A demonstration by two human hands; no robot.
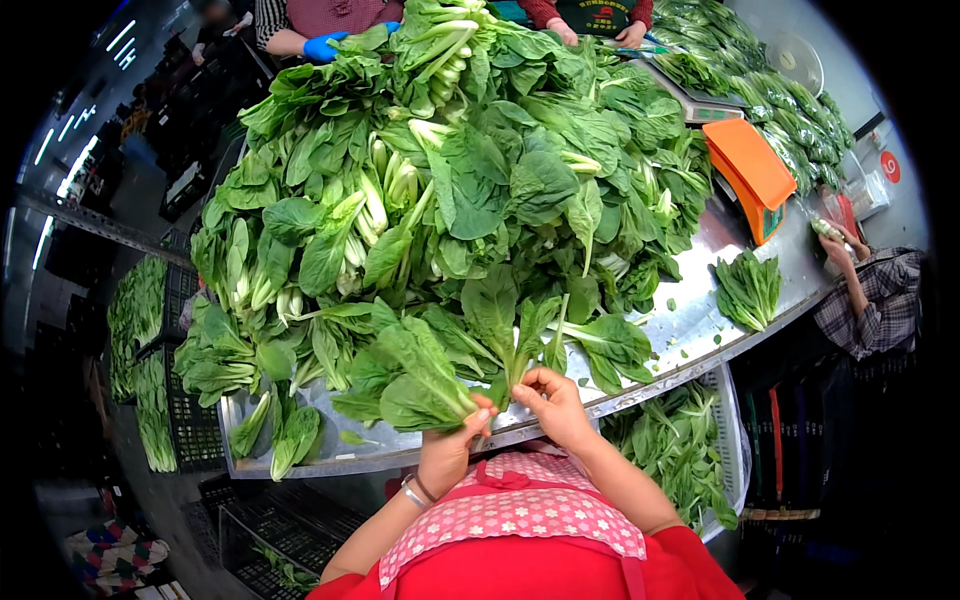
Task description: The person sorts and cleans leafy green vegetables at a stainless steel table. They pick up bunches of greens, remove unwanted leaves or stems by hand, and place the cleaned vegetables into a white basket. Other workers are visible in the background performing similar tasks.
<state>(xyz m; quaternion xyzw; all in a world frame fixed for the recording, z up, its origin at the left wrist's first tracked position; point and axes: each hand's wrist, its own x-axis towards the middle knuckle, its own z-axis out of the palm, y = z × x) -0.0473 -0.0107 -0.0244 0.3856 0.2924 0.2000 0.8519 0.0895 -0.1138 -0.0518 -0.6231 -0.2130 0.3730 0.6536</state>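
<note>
At the near edge of the metal table, my left hand (456, 447) is closed around the stem end of a leafy green bunch (415, 370), whose leaves point up and to the left. Just right of it, my right hand (552, 402) pinches the base of another leafy green (503, 325) that stands with its leaves toward the pile. Both hands are close together in front of my pink flowered apron. Beyond them rises a large heap of leafy greens (480, 180), with pale stems showing among broad dark leaves.
An orange scale (750, 170) stands on the metal table (690, 340) at right, beside a small bunch (748, 288). A basket of loose leaves (672, 455) sits below the edge. Crates of greens (155, 410) stand at left. Co-workers are across the table and at right (875, 290).
</note>
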